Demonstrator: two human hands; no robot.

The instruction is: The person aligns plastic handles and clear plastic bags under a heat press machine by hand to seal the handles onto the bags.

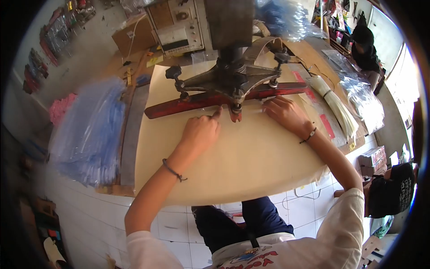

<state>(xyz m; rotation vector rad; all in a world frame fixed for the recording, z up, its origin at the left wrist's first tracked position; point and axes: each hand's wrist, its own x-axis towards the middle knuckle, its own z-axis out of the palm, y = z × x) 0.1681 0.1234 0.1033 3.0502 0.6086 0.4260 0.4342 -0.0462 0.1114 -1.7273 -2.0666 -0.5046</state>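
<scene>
My left hand (201, 132) rests on a cream sheet (192, 175) just in front of a press's red bar (179, 106). Its fingers are curled, with one digit stretched toward the middle of the bar. On the other side of the centre bracket, my right hand (286, 114) lies close to the bar's front edge, fingers bent and together. Faint shiny traces near both fingertips could be clear plastic; what the fingers hold, if anything, cannot be made out. Above the hands stands the dark metal press head (230, 76), its arms and knobs joined to the bar.
Stacked bluish clear plastic (89, 130) lies at the left. At the right are a tied bundle of whitish strips (333, 105) and more clear plastic (363, 103). A control box (177, 27) stands behind. Another person (365, 49) is at the far right.
</scene>
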